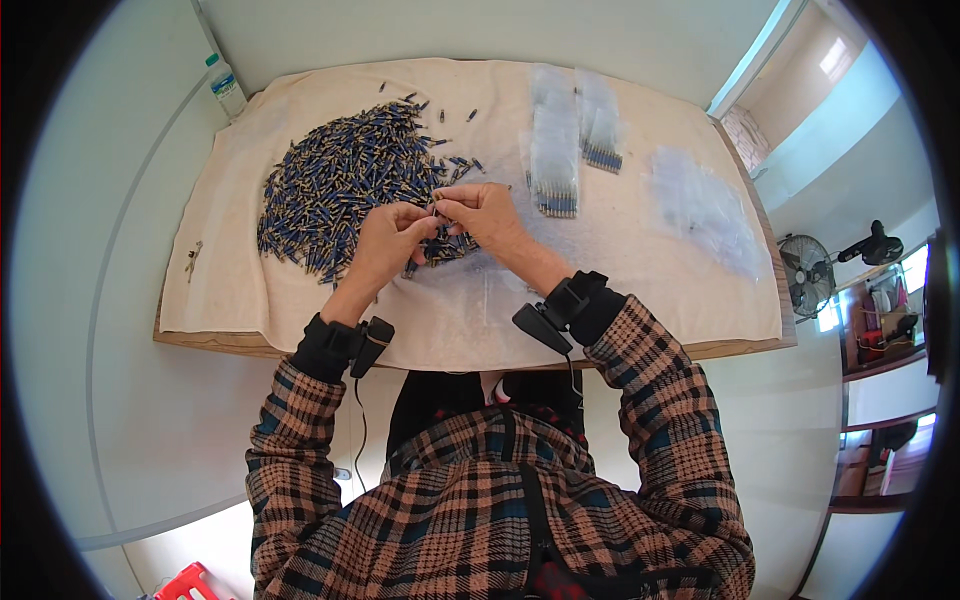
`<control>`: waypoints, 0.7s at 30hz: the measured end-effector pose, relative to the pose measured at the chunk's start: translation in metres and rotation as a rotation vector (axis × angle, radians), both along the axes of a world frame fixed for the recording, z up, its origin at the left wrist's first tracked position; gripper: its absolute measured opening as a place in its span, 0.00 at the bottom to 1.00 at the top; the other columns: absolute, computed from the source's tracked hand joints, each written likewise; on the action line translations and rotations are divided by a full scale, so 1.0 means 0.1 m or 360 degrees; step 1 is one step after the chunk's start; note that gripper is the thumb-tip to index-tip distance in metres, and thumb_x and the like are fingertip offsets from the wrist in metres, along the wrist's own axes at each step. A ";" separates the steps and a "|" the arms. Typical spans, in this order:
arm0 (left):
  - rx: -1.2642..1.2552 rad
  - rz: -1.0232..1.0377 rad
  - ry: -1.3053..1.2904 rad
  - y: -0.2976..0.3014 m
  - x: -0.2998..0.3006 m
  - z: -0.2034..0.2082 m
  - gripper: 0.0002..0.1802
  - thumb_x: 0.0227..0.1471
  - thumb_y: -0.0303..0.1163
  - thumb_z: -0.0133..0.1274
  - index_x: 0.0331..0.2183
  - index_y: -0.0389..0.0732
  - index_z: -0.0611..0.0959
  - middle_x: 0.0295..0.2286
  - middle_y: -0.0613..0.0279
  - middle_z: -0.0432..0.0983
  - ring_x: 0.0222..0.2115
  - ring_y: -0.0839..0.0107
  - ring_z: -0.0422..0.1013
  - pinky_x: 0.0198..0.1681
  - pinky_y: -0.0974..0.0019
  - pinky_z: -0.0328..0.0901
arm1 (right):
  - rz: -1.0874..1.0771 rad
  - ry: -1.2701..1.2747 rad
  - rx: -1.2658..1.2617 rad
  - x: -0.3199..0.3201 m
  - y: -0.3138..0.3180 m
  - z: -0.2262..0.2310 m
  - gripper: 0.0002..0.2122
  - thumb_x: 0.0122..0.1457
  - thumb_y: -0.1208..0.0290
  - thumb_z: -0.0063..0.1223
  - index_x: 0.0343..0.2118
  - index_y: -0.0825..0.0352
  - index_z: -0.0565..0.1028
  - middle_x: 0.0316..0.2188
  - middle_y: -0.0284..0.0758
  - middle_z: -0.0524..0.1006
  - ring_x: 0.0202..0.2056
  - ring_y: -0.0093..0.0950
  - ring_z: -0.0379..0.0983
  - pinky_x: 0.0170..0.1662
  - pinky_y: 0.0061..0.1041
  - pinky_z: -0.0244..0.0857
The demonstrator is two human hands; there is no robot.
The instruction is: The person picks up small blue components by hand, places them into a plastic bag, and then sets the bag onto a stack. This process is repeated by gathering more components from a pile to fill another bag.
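Note:
My left hand [390,240] and my right hand [485,215] meet over the right edge of a big pile of small blue-and-brass parts [340,185]. Thumbs and fingertips of both hands are pinched together, almost touching. A thin sliver of a small part shows between them, mostly covered by the fingers. Beneath the hands, more loose parts [450,247] lie on the cream cloth [630,290]. Each part is a slim, short rod with a blue middle and brass-coloured ends; their exact kind is too small to tell.
Clear plastic bags [553,120] with rows of parts at their near ends lie at the back right, beside more filled bags [598,115]. Further right is a spread of clear bags [705,205]. A water bottle [226,88] stands back left; small metal pieces [192,260] lie near the left edge.

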State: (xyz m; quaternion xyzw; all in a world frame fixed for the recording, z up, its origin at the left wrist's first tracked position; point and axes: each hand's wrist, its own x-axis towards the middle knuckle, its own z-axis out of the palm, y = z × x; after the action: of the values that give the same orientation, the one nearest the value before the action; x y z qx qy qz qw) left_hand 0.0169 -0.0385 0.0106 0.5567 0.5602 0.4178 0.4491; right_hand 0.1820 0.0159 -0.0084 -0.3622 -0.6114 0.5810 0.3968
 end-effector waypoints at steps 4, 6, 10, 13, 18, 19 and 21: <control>-0.0038 0.0015 -0.0079 -0.03 0.00 0.02 0.07 0.51 0.24 0.53 0.31 0.30 0.79 0.23 0.58 0.78 0.14 0.79 0.69 0.17 0.76 0.63 | 0.0018 0.0073 -0.0003 -0.01 -0.08 0.02 0.11 0.56 0.74 0.55 0.40 0.74 0.77 0.29 0.34 0.79 0.26 0.17 0.74 0.28 0.14 0.70; -0.0027 0.0008 -0.0099 -0.03 -0.02 0.02 0.07 0.51 0.25 0.53 0.31 0.30 0.79 0.23 0.58 0.78 0.14 0.79 0.69 0.16 0.77 0.63 | 0.0044 0.0137 -0.0072 0.01 -0.10 0.03 0.11 0.56 0.75 0.54 0.40 0.75 0.77 0.30 0.35 0.79 0.27 0.18 0.75 0.30 0.15 0.71; -0.0046 -0.0051 -0.0086 -0.03 -0.07 -0.03 0.06 0.51 0.25 0.53 0.30 0.30 0.79 0.23 0.58 0.78 0.13 0.79 0.69 0.15 0.76 0.62 | 0.0002 0.0241 -0.0210 0.03 -0.13 0.05 0.11 0.56 0.77 0.54 0.42 0.76 0.75 0.31 0.37 0.79 0.28 0.21 0.76 0.33 0.16 0.73; -0.0016 -0.0038 -0.0060 -0.03 -0.09 -0.10 0.06 0.51 0.25 0.53 0.30 0.30 0.79 0.22 0.58 0.78 0.12 0.78 0.69 0.14 0.76 0.62 | 0.0078 0.0209 -0.0338 0.09 -0.16 0.07 0.12 0.56 0.77 0.54 0.42 0.77 0.75 0.31 0.38 0.78 0.29 0.22 0.77 0.35 0.17 0.73; -0.0009 -0.0045 0.0026 -0.06 -0.01 -0.10 0.07 0.51 0.26 0.52 0.30 0.31 0.79 0.22 0.59 0.77 0.13 0.79 0.68 0.16 0.76 0.62 | 0.0097 0.0324 -0.0440 0.17 -0.20 0.06 0.13 0.56 0.78 0.54 0.43 0.77 0.74 0.31 0.38 0.78 0.30 0.24 0.77 0.36 0.19 0.74; 0.0192 0.0007 0.0140 -0.06 0.01 -0.15 0.06 0.52 0.26 0.52 0.30 0.32 0.79 0.21 0.61 0.77 0.14 0.80 0.68 0.16 0.77 0.61 | 0.0092 0.0327 -0.0441 0.18 -0.21 0.05 0.13 0.56 0.78 0.54 0.43 0.77 0.74 0.31 0.38 0.78 0.30 0.24 0.77 0.36 0.19 0.74; 0.0597 0.0106 0.0367 -0.07 0.07 -0.13 0.06 0.53 0.27 0.52 0.30 0.33 0.79 0.21 0.65 0.76 0.14 0.81 0.67 0.15 0.78 0.58 | 0.0050 0.0384 -0.0430 0.19 -0.24 0.04 0.12 0.56 0.78 0.54 0.42 0.77 0.74 0.32 0.38 0.78 0.30 0.24 0.77 0.37 0.19 0.74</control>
State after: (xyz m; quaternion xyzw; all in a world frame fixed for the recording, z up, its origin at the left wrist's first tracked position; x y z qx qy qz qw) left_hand 0.0237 -0.0459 -0.0027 0.6560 0.5383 0.4628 0.2565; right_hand 0.2007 -0.0079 -0.0044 -0.3303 -0.4813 0.7033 0.4058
